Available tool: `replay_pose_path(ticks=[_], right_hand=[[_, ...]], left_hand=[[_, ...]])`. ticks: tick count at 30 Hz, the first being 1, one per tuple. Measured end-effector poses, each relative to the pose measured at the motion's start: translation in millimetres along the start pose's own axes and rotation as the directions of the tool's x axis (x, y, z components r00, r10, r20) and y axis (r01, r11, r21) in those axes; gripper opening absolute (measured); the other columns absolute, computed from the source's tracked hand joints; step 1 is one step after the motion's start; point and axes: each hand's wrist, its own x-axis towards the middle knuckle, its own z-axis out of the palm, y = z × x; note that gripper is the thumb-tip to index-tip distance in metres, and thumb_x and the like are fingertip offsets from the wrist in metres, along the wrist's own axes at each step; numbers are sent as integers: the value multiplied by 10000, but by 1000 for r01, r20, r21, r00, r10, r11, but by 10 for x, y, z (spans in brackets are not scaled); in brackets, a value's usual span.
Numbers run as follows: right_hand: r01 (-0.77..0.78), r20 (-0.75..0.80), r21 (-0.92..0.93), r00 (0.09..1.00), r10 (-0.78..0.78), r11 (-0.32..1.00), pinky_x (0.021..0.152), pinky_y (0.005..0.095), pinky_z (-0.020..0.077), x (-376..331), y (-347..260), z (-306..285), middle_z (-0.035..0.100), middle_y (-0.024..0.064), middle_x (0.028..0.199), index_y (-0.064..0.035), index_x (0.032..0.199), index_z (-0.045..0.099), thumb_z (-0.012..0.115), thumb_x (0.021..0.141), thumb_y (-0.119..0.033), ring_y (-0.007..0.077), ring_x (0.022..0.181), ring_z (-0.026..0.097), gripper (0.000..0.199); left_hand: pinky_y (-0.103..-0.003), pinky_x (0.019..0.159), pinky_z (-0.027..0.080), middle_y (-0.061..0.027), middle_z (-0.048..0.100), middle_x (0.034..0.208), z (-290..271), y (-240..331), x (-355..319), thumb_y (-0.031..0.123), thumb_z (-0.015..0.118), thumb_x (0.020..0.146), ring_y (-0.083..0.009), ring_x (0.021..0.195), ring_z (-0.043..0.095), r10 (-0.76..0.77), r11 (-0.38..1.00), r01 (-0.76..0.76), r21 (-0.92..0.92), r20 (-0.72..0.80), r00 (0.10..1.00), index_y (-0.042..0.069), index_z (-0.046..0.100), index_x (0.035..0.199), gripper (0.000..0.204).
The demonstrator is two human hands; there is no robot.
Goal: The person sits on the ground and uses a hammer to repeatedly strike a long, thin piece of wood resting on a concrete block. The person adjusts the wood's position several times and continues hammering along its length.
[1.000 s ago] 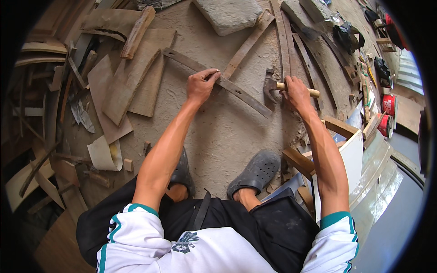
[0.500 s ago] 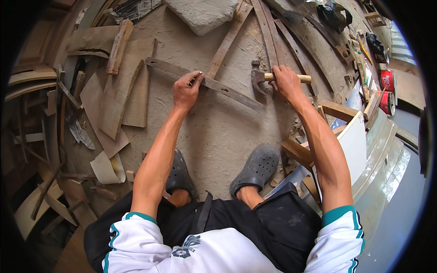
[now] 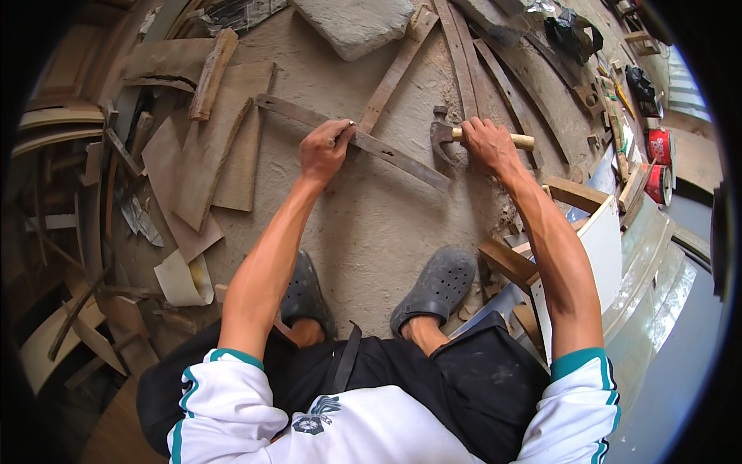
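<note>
My left hand (image 3: 325, 151) is closed at the middle of a long, thin wooden slat (image 3: 402, 161), which slants down from left to right above the floor. A small pale spot shows at its fingertips; I cannot make out what it is. A dark slot or hole marks the slat right of these fingers. My right hand (image 3: 491, 145) grips a hammer (image 3: 442, 138) by its light wooden handle, with the dark metal head pointing left. The hammer head is just beyond the slat's right end, apart from it.
Boards (image 3: 202, 155) lean and lie in a pile at the left. A stone slab (image 3: 355, 27) sits at the far side, near several wooden strips (image 3: 456, 58). Red cans (image 3: 658, 182) and a white panel (image 3: 587, 251) stand at the right. Grey clogs (image 3: 437, 282) are on my feet.
The view has shifted slightly, and the slat and left hand appear a little farther right. Both hands keep their holds.
</note>
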Motion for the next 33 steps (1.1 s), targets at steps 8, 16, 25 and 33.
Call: replay_pose_path(ticks=[8, 16, 25, 33], right_hand=[[-244, 149, 228, 965, 214, 942, 704, 462, 534, 14, -266, -723, 627, 182, 825, -28, 993, 537, 455, 1019, -300, 364, 804, 681, 285], [-487, 328, 822, 828, 456, 293, 466, 319, 441, 130, -1118, -1265, 540, 40, 659, -59, 857, 533, 562, 976, -486, 130, 537, 514, 444], [-518, 336, 840, 734, 590, 165, 710, 414, 497, 135, -1820, -969, 654, 212, 773, 42, 926, 622, 655, 882, -436, 306, 725, 650, 481], [-449, 476, 870, 660, 581, -202, 397, 280, 410, 29, -1994, -1065, 492, -2, 614, -35, 854, 531, 649, 935, -349, 103, 455, 475, 345]], left_hand=[[-370, 677, 526, -68, 697, 896, 39, -51, 4, 197, 682, 892, -288, 790, 670, 91, 996, -91, 13, -46, 995, 97, 698, 950, 117], [-384, 707, 524, -41, 689, 900, 12, -142, -35, 194, 684, 878, -271, 832, 666, 153, 988, -153, -12, -23, 988, 116, 705, 946, 105], [-381, 706, 527, -17, 704, 908, -23, -65, -14, 192, 699, 862, -248, 833, 677, 144, 988, -145, -50, -27, 989, 150, 727, 935, 90], [-331, 722, 545, 18, 722, 989, -42, -180, 70, 281, 685, 879, -222, 883, 694, -41, 995, 54, -85, 143, 989, 185, 754, 1003, 172]])
